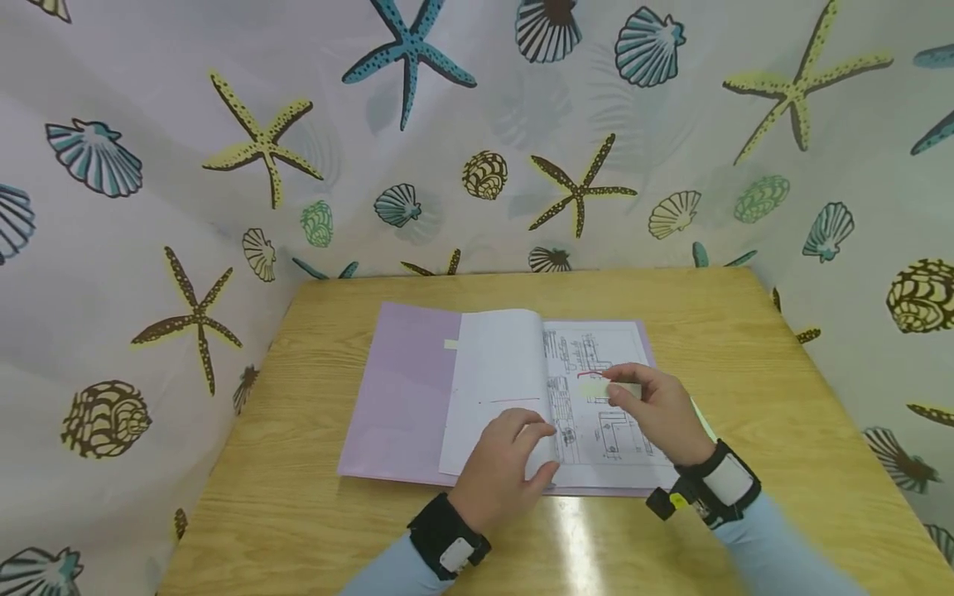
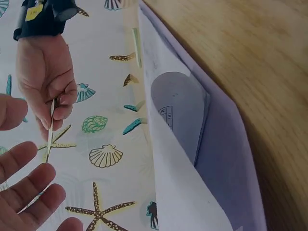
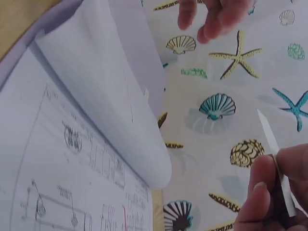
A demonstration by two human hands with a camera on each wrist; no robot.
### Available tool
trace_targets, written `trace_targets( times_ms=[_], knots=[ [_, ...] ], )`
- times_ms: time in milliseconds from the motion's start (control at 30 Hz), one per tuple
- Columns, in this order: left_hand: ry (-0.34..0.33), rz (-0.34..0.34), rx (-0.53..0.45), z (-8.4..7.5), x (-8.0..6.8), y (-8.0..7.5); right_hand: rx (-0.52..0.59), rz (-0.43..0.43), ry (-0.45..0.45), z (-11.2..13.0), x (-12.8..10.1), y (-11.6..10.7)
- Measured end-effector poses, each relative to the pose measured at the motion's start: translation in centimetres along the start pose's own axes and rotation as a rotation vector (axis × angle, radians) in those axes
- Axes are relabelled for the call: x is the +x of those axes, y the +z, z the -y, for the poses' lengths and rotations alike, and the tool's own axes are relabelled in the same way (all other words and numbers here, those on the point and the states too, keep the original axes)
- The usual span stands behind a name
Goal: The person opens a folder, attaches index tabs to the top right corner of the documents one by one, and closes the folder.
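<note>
A purple folder [image 1: 402, 389] lies spread on the table, with white sheets inside. My right hand [image 1: 659, 410] pinches a small pale-yellow paper slip [image 1: 594, 388], apparently a sticky note, above the right-hand page of drawings [image 1: 619, 439]. Both wrist views show the slip nearly edge-on, between thumb and fingers. My left hand [image 1: 503, 472] hovers near the lower end of the fold, fingers loosely bent and apart, holding nothing. Beside it, the turned left page [image 1: 499, 356] bulges up at the fold. A red mark [image 1: 591, 373] shows on the drawing page.
The wooden table [image 1: 298, 530] extends around the folder. A shell-and-starfish patterned sheet [image 1: 462, 99] rises behind and along both sides. A pale tab [image 1: 450, 344] sticks out from the left page's edge. A pale green edge [image 1: 704, 420] shows beyond my right wrist.
</note>
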State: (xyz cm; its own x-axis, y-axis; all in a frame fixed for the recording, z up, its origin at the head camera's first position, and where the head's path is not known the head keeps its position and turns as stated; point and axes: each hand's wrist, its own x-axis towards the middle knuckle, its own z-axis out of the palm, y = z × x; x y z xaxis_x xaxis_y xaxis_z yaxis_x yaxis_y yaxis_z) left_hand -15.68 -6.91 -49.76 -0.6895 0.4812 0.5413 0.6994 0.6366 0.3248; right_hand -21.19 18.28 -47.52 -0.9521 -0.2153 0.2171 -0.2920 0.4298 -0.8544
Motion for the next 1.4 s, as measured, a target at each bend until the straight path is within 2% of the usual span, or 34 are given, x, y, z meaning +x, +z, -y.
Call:
trace_targets(
  times_ms=[100, 233, 400, 733, 867, 1167, 1400],
  knots=[
    [0.064, 0.116, 0.07, -0.2, 0.0, 1.0, -0.039, -0.024, 0.076, -1.4, 0.8, -1.8],
    [0.096, 0.27, 0.133, -0.3, -0.1, 2.4, -0.088, -0.05, 0.198, -2.9, 1.9, -3.7],
    [0.106, 0.373, 0.218, 0.1, -0.1, 3.9, -0.115, -0.069, 0.305, -5.0, 3.2, -5.0],
    [0.023, 0.583, 0.291, 0.5, -0.3, 6.0, -0.154, -0.098, 0.419, -8.4, 5.8, -4.6],
    [0.027, 0.619, 0.324, 0.4, -0.4, 6.3, -0.159, -0.105, 0.442, -9.4, 6.6, -4.1],
    [-0.017, 0.66, 0.303, 0.3, -0.5, 6.4, -0.111, -0.108, 0.512, -11.3, 8.2, -2.9],
    [-0.045, 0.659, 0.295, 0.2, -0.5, 6.5, -0.163, -0.112, 0.53, -11.8, 8.8, -2.5]
  ],
)
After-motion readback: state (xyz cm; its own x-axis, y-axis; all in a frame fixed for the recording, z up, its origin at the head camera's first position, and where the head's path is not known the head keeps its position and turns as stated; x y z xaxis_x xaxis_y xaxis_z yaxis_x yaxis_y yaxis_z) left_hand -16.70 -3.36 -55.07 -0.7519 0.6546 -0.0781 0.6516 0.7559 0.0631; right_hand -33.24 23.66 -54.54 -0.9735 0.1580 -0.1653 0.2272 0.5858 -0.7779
